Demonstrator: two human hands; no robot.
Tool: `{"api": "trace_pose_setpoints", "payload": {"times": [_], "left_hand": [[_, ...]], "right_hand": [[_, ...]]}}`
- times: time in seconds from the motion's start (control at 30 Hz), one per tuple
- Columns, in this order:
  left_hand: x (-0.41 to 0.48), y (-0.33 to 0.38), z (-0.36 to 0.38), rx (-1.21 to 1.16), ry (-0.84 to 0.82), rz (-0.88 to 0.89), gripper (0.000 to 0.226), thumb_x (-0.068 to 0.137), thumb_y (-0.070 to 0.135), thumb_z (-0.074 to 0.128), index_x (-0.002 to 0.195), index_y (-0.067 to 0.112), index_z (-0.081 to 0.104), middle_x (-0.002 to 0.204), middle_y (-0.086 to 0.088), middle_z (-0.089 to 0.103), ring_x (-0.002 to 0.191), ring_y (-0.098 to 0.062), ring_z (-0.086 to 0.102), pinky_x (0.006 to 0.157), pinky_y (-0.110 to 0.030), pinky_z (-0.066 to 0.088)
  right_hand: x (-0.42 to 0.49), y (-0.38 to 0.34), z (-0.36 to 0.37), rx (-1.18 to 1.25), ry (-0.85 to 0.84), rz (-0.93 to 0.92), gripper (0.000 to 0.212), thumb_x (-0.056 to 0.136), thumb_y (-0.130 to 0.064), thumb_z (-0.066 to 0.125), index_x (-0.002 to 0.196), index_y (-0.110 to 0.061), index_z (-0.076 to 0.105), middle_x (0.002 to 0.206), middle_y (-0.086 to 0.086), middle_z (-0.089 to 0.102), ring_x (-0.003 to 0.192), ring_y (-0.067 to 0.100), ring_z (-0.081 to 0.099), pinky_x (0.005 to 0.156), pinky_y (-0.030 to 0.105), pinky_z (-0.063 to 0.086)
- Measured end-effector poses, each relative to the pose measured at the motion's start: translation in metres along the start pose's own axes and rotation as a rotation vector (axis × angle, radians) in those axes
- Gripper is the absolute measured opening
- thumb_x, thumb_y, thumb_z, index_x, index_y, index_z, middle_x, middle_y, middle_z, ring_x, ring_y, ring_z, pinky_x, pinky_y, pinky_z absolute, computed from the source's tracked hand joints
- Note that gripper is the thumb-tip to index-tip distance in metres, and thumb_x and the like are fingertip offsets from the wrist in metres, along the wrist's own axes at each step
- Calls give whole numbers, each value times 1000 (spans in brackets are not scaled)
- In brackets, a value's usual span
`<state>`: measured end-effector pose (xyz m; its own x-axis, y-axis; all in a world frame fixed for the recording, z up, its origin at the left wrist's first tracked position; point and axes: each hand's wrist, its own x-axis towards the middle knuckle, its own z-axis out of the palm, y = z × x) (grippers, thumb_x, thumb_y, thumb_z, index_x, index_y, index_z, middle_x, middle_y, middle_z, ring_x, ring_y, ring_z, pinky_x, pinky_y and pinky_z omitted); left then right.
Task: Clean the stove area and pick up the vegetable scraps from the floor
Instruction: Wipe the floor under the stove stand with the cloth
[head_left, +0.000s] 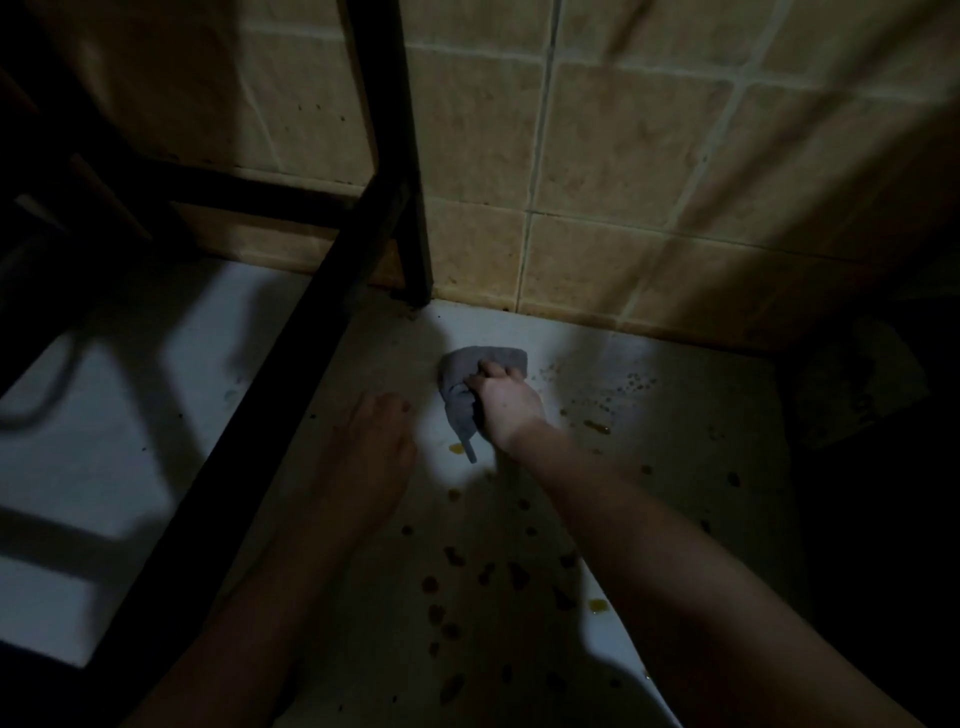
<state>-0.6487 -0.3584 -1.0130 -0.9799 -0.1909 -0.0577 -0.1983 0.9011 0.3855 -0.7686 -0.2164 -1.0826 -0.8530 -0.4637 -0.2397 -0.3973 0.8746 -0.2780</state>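
The right hand curls its fingers round a bunched grey cloth, pressed to the white floor near the tiled wall and a black frame leg. The left hand lies in deep shadow, fingers seemingly straight on the floor, holding nothing. Brownish scraps dot the floor between the forearms, too dim to identify. A dark shape at the right is unreadable

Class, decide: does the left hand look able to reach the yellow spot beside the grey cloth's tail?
Probably yes. The left hand rests flat close beside the yellow spot, with bare white surface between. The grey cloth that the right hand grips hangs next to the spot, not over it.
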Motion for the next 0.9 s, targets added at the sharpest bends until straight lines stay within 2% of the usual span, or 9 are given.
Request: {"api": "trace_pose_setpoints", "payload": {"times": [0.1,0.2,0.4,0.53,0.67,0.77,0.9], "left_hand": [[0,-5,9,17,-64,-7,33,94,13,48,126,4,49,125,-20,52,114,-36,50,97,-46,41],[-2,-10,16,179,-104,30,35,98,24,38,131,15,43,136,-8,45,120,-23,45,100,-37,35],[4,-4,23,96,-110,62,36,95,22,45,131,19,43,135,-5,44,120,-22,44,100,-37,35],[7,16,24,28,-91,149,29,92,22,46,120,20,50,126,-2,48,110,-21,48,92,-35,41],[10,34,29,-144,-105,201,27,87,19,55,114,17,53,116,-5,50,101,-24,52,87,-36,45],[12,43,36,-158,-139,205,26,87,18,56,113,18,54,118,-4,51,103,-25,53,88,-40,47],[5,50,49,-176,-176,195,24,87,14,56,110,17,56,116,-4,51,102,-24,53,90,-39,46]], "right_hand": [[17,1,1,-15,3,17,42,90,-3,50,130,-14,51,143,10,33,130,36,30,97,46,44],[35,11,-9,8,-20,51,42,91,0,46,130,-13,51,142,11,35,131,34,31,101,47,41],[37,41,-13,48,44,84,44,87,2,53,130,-10,52,145,16,39,129,33,42,106,40,38],[14,69,-12,107,101,122,38,93,-9,49,132,-10,51,139,19,47,124,31,48,106,39,37],[-20,118,-10,123,144,174,39,93,-5,45,132,-7,51,148,13,36,136,29,34,114,38,24],[-49,159,-13,182,148,360,44,94,-1,43,137,-7,45,153,12,26,140,30,26,117,42,20],[-97,205,-23,246,189,491,42,98,-4,36,140,-4,39,151,16,31,138,31,31,116,42,23]]}}
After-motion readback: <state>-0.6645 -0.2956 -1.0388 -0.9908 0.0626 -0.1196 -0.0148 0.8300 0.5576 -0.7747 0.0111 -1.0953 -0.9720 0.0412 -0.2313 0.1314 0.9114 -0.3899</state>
